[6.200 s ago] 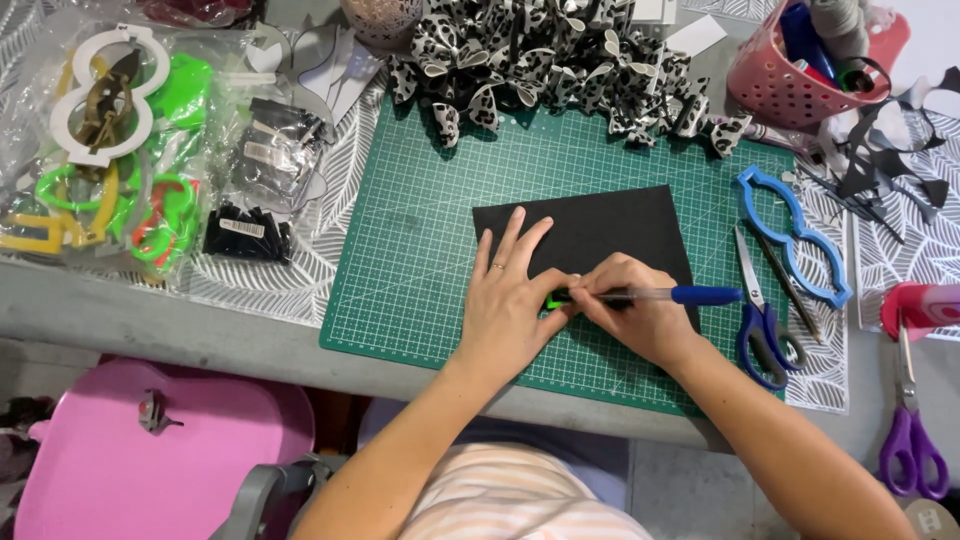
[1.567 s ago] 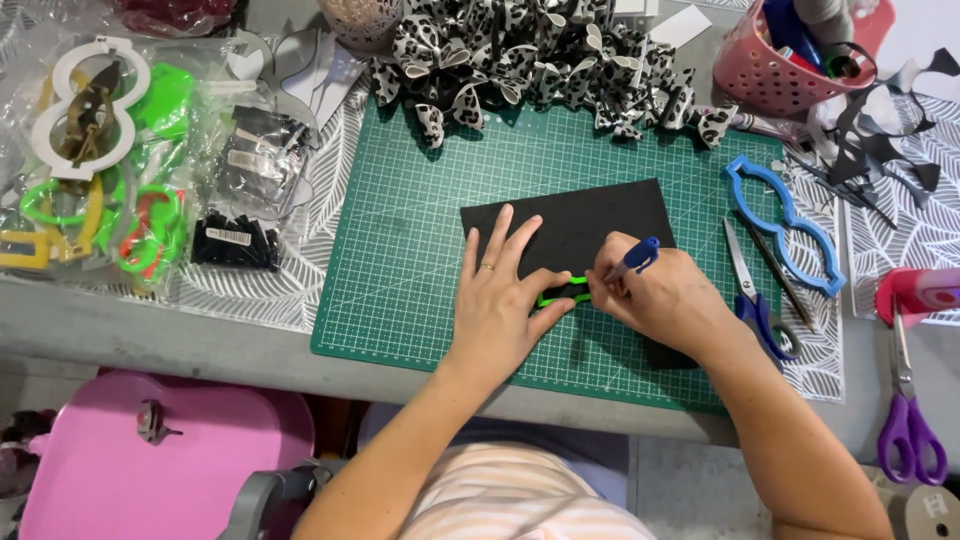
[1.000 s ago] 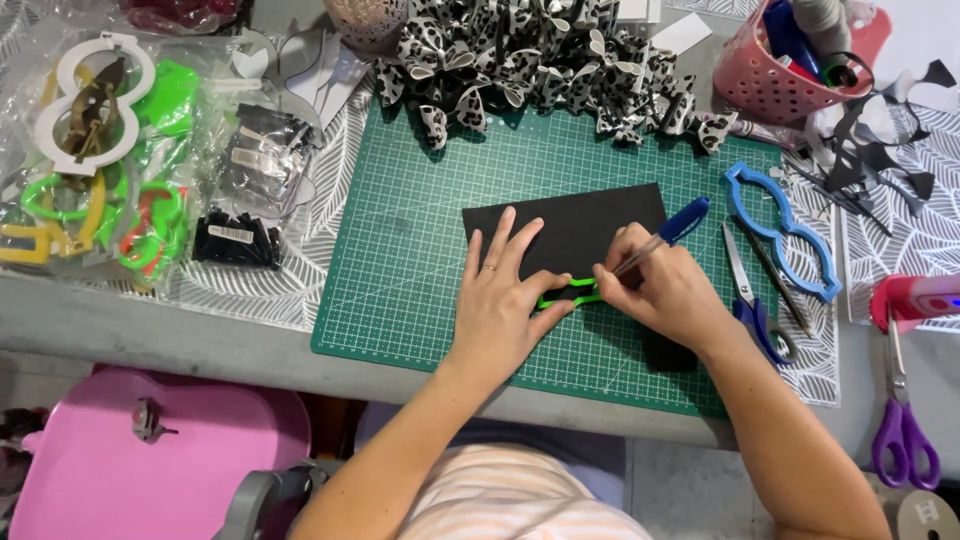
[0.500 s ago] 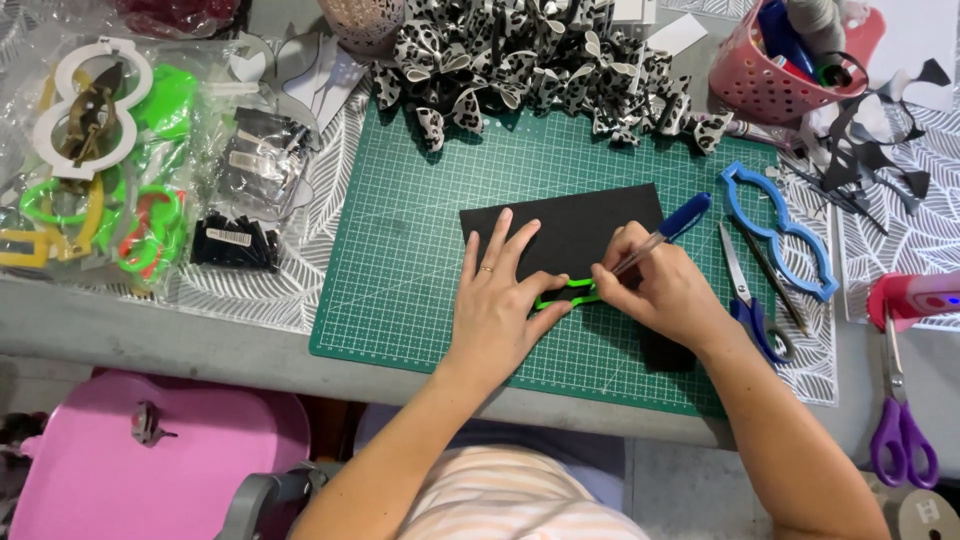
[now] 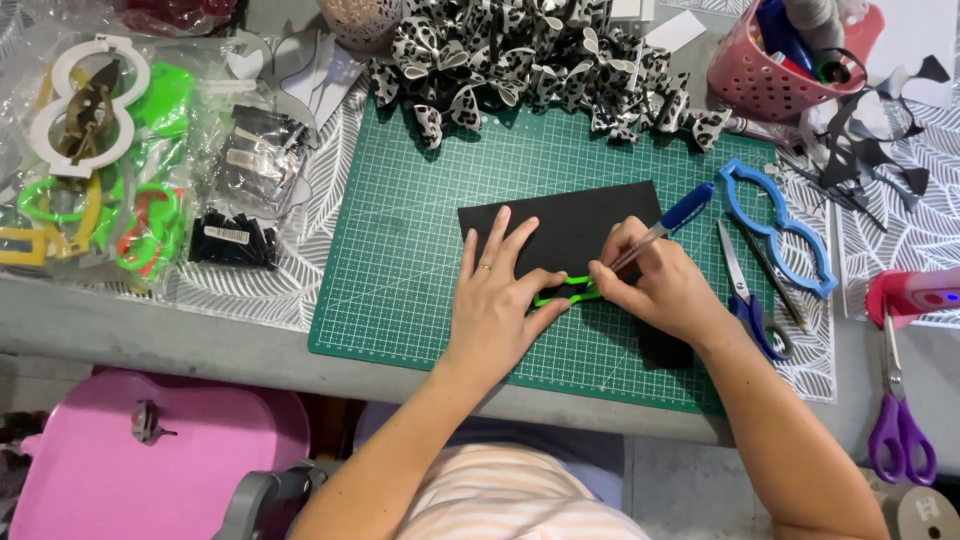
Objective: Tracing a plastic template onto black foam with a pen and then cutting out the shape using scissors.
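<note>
A green cutting mat [image 5: 420, 240] covered the middle of the grey table [image 5: 150, 345], and on it lay a black sheet [image 5: 570, 225] of paper or card, its lower right part hidden under the hands. Along the mat's far edge sat a heap of black-and-white patterned bows [image 5: 520, 60], with a pink basket [image 5: 770, 85] of pens to the right. The left hand [image 5: 497, 300] lay flat on the sheet, fingers spread, thumb and forefinger pressing a small green template [image 5: 565, 293] against it — not gripping, only pinning it down. The right hand [image 5: 665, 290] was closed around a blue pen [image 5: 675, 215], its tip meeting the template's edge just beside the left fingertips. Right of the mat lay a blue bow-shaped stencil [image 5: 780, 225], and beside it 1 pair of blue-handled scissors [image 5: 745, 295]; a purple-handled pair [image 5: 900, 420] lay further right, well apart. At the far left, clear bags held more plastic templates [image 5: 85, 150] — white, green, yellow.
</note>
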